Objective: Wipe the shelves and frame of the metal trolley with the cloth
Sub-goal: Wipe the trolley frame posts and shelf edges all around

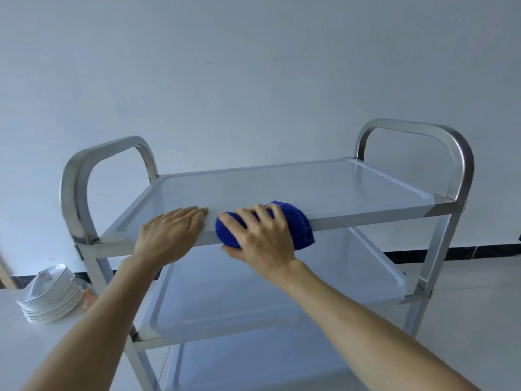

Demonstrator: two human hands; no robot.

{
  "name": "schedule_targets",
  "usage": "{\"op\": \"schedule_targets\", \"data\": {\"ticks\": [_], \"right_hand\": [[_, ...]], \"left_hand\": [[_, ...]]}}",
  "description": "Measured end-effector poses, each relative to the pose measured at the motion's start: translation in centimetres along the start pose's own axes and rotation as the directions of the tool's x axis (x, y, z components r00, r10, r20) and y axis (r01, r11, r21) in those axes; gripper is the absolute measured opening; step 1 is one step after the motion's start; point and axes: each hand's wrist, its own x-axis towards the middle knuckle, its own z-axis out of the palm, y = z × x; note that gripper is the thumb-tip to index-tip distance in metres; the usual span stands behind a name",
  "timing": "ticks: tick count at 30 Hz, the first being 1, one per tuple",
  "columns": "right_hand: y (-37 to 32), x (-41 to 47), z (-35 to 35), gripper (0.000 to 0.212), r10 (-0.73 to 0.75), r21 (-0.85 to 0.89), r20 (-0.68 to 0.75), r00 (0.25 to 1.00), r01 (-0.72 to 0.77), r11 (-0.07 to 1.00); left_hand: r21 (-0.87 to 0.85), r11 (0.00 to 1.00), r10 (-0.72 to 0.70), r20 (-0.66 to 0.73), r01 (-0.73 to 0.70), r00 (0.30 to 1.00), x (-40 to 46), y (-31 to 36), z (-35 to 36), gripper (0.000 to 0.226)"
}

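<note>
Two hands meet the trolley's (439, 241) front rim: right (260, 238) grasping the cloth (296, 224), left (172, 232) flat, released; unwiped rim runs rightward

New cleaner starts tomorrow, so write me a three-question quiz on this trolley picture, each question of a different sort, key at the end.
1. True or false: the blue cloth lies on the middle shelf.
2. Where does the left hand rest?
A. flat on the top shelf, near its front edge
B. on the left handle
C. on the stack of plates
3. Fill in: the right hand has its grip on the ____.

Key
1. False: the cloth is pressed over the top shelf's front edge.
2. A
3. Blue cloth
</note>
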Motion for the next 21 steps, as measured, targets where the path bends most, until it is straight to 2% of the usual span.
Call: {"op": "schedule_targets", "data": {"ticks": [3, 7, 12, 16, 18, 21], "right_hand": [[-2.7, 1.1, 0.0, 0.048, 0.007, -0.017, 0.037, 0.999, -0.007, 1.000], [-3.5, 1.6, -0.4, 0.055, -0.057, 0.006, 0.062, 0.996, 0.057, 0.998], [3.1, -1.1, -1.5, 0.054, -0.084, 0.056, -0.039, 0.996, 0.086, 0.995], [10.5, -4.7, -2.7, 0.044, -0.005, -0.021, -0.099, 0.995, 0.003, 1.000], [11.2, -5.2, -2.6, 0.044, 0.034, -0.059, -0.092, 0.995, -0.039, 0.997], [7.3, -3.7, -1.9, 0.048, 0.049, -0.072, -0.063, 0.997, -0.053, 0.996]], "left_hand": [[0.006, 1.000, -0.014, 0.014, 0.014, 1.000, -0.6, -1.7, -0.4, 0.049], [0.004, 0.999, -0.044, 0.015, 0.044, 0.999, -1.2, -3.7, -0.9, 0.048], [-0.028, 0.998, -0.055, 0.000, 0.055, 0.998, -1.9, -5.4, -1.2, 0.049], [-0.032, 0.999, -0.030, -0.007, 0.029, 1.000, -2.0, -5.1, -1.3, 0.048], [-0.031, 0.999, -0.018, -0.002, 0.018, 1.000, -1.9, -4.8, -1.2, 0.048], [-0.027, 0.999, -0.018, -0.014, 0.018, 1.000, -1.8, -4.7, -1.0, 0.049]]}}
